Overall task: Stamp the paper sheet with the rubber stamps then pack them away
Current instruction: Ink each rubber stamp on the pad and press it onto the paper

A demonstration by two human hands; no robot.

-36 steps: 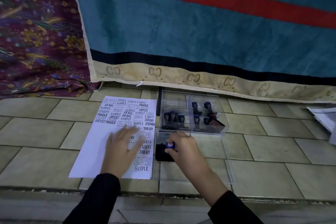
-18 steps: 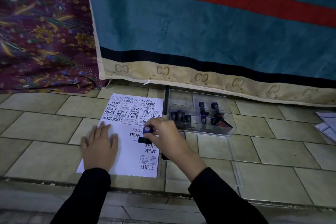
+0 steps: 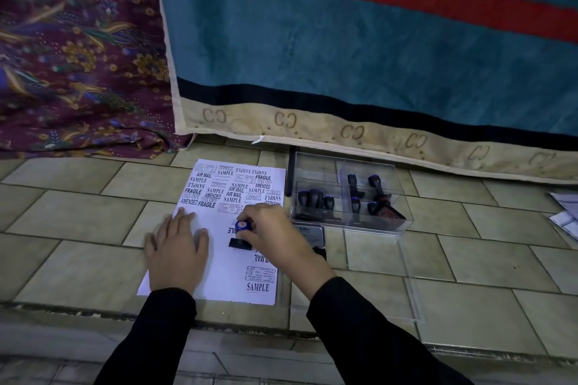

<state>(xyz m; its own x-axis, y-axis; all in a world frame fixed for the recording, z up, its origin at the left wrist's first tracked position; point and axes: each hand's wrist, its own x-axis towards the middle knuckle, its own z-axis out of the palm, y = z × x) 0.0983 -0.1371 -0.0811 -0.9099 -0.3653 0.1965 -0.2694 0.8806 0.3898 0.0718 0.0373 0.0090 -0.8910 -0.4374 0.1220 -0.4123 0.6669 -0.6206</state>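
Observation:
A white paper sheet (image 3: 219,259) lies on the tiled floor, its upper half crowded with dark stamped words. My right hand (image 3: 275,234) grips a blue-handled rubber stamp (image 3: 242,234) whose black base sits on the middle of the sheet. My left hand (image 3: 176,248) lies flat on the sheet's left part with fingers spread. To the right stands a clear plastic box (image 3: 391,225) holding several dark stamps (image 3: 312,200). A black ink pad (image 3: 314,236) with its lid raised sits just in front of the box, partly hidden by my right wrist.
A clear box lid (image 3: 409,287) lies flat on the tiles at front right. A teal blanket (image 3: 359,47) with a red stripe hangs behind the box, patterned purple cloth (image 3: 78,56) to its left. Loose papers (image 3: 566,216) lie at the far right edge.
My right hand carried the stamp from the ink pad leftward onto the middle of the sheet. My left hand slid to the sheet's left side.

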